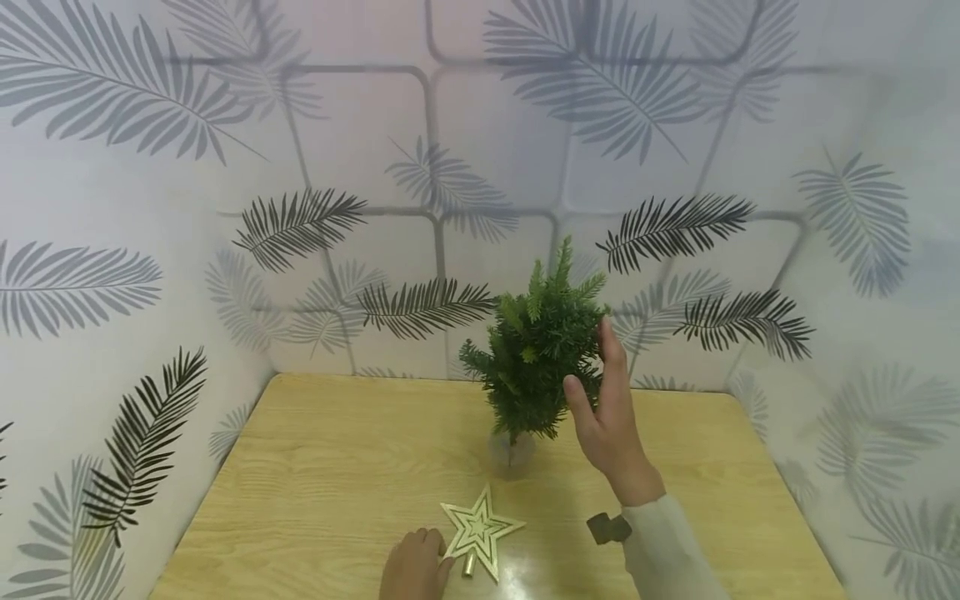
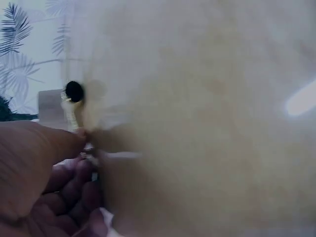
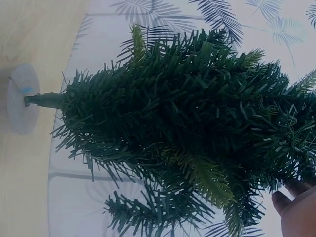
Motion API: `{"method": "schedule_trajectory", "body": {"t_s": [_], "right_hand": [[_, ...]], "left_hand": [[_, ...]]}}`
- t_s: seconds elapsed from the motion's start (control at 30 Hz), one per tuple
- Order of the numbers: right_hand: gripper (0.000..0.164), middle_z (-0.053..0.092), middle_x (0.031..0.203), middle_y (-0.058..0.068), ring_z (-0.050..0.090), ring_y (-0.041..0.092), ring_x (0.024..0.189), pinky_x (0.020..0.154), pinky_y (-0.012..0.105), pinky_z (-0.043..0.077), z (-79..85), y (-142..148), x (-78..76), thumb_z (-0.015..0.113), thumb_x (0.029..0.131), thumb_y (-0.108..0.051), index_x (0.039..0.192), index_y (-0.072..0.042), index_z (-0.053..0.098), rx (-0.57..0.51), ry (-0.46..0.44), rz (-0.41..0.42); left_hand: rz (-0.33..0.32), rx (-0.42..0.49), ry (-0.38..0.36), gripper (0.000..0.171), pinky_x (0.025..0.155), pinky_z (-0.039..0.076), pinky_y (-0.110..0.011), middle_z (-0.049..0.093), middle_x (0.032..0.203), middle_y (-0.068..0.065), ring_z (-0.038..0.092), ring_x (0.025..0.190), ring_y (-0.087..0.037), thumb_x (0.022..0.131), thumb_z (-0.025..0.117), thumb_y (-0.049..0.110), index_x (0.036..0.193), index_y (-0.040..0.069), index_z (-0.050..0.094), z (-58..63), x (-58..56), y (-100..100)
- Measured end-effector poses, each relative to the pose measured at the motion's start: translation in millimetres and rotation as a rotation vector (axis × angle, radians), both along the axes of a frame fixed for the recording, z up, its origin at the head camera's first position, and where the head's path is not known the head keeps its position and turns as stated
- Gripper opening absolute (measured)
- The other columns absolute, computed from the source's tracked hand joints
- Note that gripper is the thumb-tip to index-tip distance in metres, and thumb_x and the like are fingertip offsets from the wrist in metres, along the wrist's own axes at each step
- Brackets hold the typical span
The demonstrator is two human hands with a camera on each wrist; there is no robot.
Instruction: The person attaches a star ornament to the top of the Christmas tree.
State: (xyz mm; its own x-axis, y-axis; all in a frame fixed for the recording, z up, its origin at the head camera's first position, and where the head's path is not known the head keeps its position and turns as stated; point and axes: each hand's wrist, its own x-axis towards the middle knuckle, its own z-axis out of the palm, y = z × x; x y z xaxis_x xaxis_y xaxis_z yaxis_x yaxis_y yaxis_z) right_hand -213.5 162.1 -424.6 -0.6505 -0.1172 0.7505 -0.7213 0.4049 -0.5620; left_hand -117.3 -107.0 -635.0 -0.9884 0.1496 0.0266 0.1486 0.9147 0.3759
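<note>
A gold star tree topper (image 1: pixel 478 527) with a short hollow tube lies at the front of the table. My left hand (image 1: pixel 415 567) pinches its lower left point between thumb and fingers. The left wrist view shows the star edge-on (image 2: pixel 72 112), its dark tube opening facing the camera. A small artificial Christmas tree (image 1: pixel 540 350) stands upright behind it on a round clear base (image 3: pixel 23 98). Beside the tree's right side is my right hand (image 1: pixel 611 425), thumb and fingers extended, fingertips at the outer needles. Needles partly hide the contact.
The wooden table (image 1: pixel 337 467) ends at a wall (image 1: pixel 495 142) with a leaf pattern close behind the tree. A dark strap piece (image 1: pixel 609 528) sits at the right wrist. Light glares off the tabletop near the star.
</note>
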Motion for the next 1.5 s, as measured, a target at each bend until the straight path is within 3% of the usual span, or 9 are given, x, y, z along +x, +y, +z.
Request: {"method": "schedule_trajectory", "body": {"t_s": [0.1,0.3,0.63,0.93,1.1,1.33,1.5], "right_hand": [[0.074,0.014,0.170,0.018,0.015,0.036,0.156,0.122,0.063,0.016,1.8,-1,-1.8,0.055,0.106,-0.014,0.166,-0.007,0.011,0.002,0.009,0.005],[0.074,0.013,0.170,0.018,0.013,0.036,0.156,0.123,0.061,0.014,3.4,-4,-5.1,0.055,0.106,-0.016,0.166,-0.008,0.011,0.007,0.012,0.009],[0.077,0.009,0.172,0.012,0.009,0.034,0.157,0.123,0.063,0.012,6.8,-7,-4.3,0.055,0.105,-0.014,0.166,-0.010,0.008,0.001,-0.027,0.000],[0.076,0.008,0.173,0.008,0.008,0.031,0.158,0.125,0.058,0.010,11.2,-6,-11.9,0.050,0.110,-0.035,0.167,-0.011,0.006,0.042,0.003,-0.012],[0.077,0.008,0.172,0.009,0.008,0.031,0.158,0.124,0.061,0.011,17.9,-4,-15.0,0.051,0.110,-0.035,0.167,-0.012,0.005,0.066,-0.010,-0.005],[0.076,0.010,0.172,0.009,0.010,0.031,0.157,0.124,0.061,0.012,30.6,-2,-17.3,0.052,0.109,-0.031,0.166,-0.009,0.008,0.098,-0.039,-0.026],[0.076,0.009,0.172,0.010,0.007,0.028,0.158,0.124,0.062,0.012,33.5,-1,-17.0,0.053,0.109,-0.030,0.168,-0.018,0.006,0.115,-0.091,-0.047]], "left_hand": [[0.033,0.054,-0.092,0.023,0.060,0.052,-0.029,0.052,0.076,0.005,0.051,0.068,-0.011,0.089,0.081,0.024,0.086,0.012,0.062,4.5,0.9,0],[0.051,0.173,-0.132,0.023,0.054,0.052,-0.031,0.058,0.069,0.003,0.055,0.060,-0.011,0.087,0.081,0.018,0.082,0.010,0.060,14.5,4.9,-5],[0.073,0.482,-0.261,0.011,0.056,0.053,-0.029,0.062,0.070,0.002,0.059,0.061,-0.012,0.091,0.075,0.008,0.084,0.007,0.067,15.9,0.5,-19],[0.022,0.468,-0.207,0.014,0.060,0.055,-0.034,0.068,0.074,0.005,0.059,0.065,-0.010,0.092,0.077,0.017,0.082,0.007,0.074,19.5,1.5,-28],[0.007,0.474,-0.194,0.016,0.064,0.059,-0.039,0.068,0.074,0.005,0.061,0.066,-0.009,0.092,0.077,0.019,0.081,0.008,0.073,20.9,3.8,-28],[-0.042,0.501,-0.123,0.015,0.059,0.055,-0.026,0.063,0.071,0.007,0.056,0.060,-0.003,0.098,0.070,0.017,0.088,0.006,0.072,19.9,4.9,-28],[-0.041,0.557,-0.085,0.012,0.060,0.053,-0.019,0.066,0.077,0.006,0.057,0.062,0.000,0.102,0.065,0.014,0.096,0.006,0.071,17.3,3.2,-30]]}}
